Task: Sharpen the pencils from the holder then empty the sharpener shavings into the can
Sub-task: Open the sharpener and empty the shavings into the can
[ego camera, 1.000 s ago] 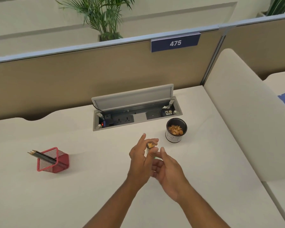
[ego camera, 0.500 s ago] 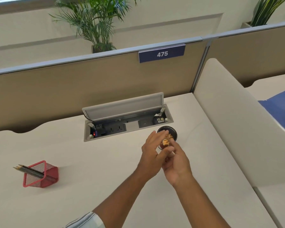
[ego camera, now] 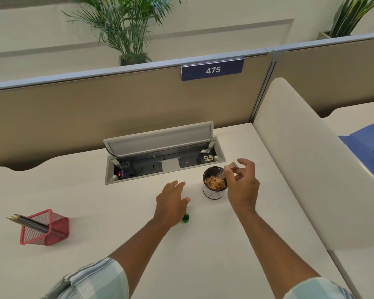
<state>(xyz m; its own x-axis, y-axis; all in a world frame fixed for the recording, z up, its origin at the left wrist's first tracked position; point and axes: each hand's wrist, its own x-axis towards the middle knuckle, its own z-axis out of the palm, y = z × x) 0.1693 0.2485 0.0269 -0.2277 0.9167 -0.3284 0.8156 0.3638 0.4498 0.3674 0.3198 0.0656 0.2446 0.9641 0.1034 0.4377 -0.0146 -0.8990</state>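
Step in hand: the shavings were being tipped out, judging by the clear sharpener reservoir held tilted over the can.
Key relation: the reservoir's long axis ran from upper right down to lower left, its open end dipping over the can's right rim, so the pour had only to go down and slightly left.
Right hand: pinched the reservoir between thumb and fingertips, the other fingers curled loosely; it sat just right of the can and partly in front of it.
Left hand: empty, fingers spread and relaxed, palm down low over the counter; whether it touched the surface could not be told.
Green sharpener part: lay on the counter at the left hand's near edge, partly hidden under it; it looked like the cap with the blade.
Nearer hand: the right held the reservoir at the can; the left was nearer the green part and seemed best placed to pick it up for reassembly.
Can: upright, in front of the open socket box, already holding a heap of orange-brown shavings.
Pencils: resting in the red mesh holder well to the left, tips pointing up and left, far from both hands.
Risk: shavings could fall outside the rim if the reservoir drifted right.
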